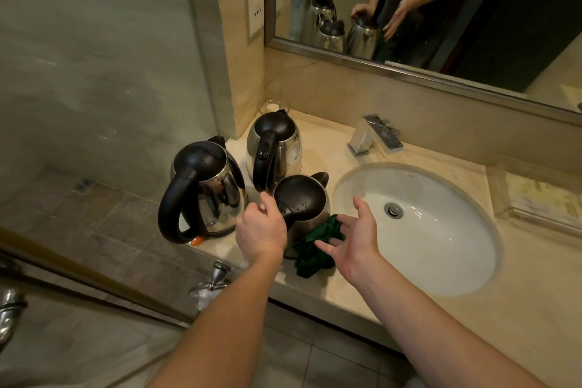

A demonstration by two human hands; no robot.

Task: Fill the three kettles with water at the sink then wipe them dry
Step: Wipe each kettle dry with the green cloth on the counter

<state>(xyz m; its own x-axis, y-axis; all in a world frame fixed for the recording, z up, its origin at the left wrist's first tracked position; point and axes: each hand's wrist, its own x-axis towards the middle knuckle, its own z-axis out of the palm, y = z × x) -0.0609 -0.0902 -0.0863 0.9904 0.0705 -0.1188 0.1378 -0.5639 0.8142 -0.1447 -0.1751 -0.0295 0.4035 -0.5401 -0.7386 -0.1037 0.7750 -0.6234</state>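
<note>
Steel and black plastic crowd the left end of the counter (504,309): all three kettles stand there upright with lids down. The left kettle (201,189) sits at the left edge near the front, with water beads on its lid. The back kettle (274,148) is towards the back left corner, and its steel side looks smeared or spotted.

My left hand (261,233) is curled round the handle of the near kettle (302,201), which stands just left of the sink (441,246) and close to the front edge. Its lid also carries droplets. The green cloth (318,242) lies bunched on the counter at the front edge, touching that kettle's base. My right hand (356,239) hovers over the cloth with fingers spread and loose, holding nothing.

No water runs from the tap (374,135) at the back edge, and the basin is bare. A clear tray (535,198) lies beyond the sink, at the right.

With the lids closed I cannot see any water levels. Going by the wet lids and the idle tap, I judge the filling is probably finished, or at least paused. The drying is what's left: two lids are plainly wet and the cloth isn't in my hand yet. I'd say the near kettle is the one about to be wiped, with the other two to follow.
</note>
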